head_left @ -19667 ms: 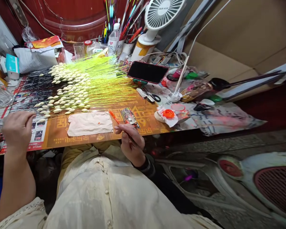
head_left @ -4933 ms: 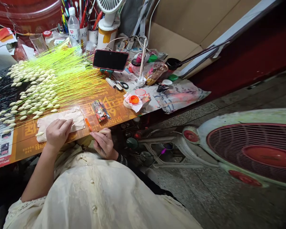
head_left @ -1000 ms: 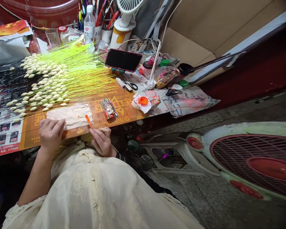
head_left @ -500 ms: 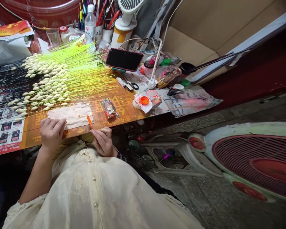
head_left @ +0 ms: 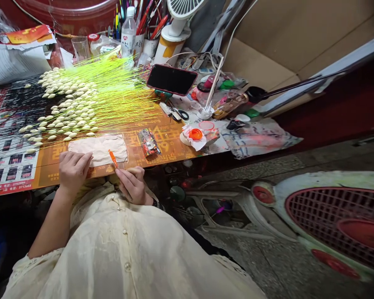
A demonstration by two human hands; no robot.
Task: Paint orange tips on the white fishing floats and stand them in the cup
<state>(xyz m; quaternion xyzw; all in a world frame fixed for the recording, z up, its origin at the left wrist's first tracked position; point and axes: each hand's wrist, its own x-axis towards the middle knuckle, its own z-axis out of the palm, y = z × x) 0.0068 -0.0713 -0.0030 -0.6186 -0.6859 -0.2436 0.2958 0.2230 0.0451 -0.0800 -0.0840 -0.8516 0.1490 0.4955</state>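
Observation:
My right hand (head_left: 132, 184) is closed at the table's front edge, pinching a slim orange stick-like piece (head_left: 112, 158) that points up and left over a pale cloth (head_left: 96, 145). Its exact kind is too small to tell. My left hand (head_left: 74, 168) lies at the left front corner of the cloth, fingers bent and together; what they hold, if anything, is hidden. Behind the cloth, many cream oval beads on thin stems (head_left: 73, 112) lie in a bunch, their yellow-green ends fanning to the right. A small paint-smeared packet (head_left: 148, 142) rests right of the cloth.
An orange paint pot (head_left: 195, 134) in white paper stands near the table's front edge. Behind are a phone (head_left: 172, 79), scissors (head_left: 177, 113), a bottle (head_left: 129, 33) and a small white fan (head_left: 184, 8). A larger fan (head_left: 336, 220) stands low at right.
The orange piece has swung left, now leaning over the cloth. My right hand has shifted slightly left relative to the cloth. The whole view has moved a little as the head turned.

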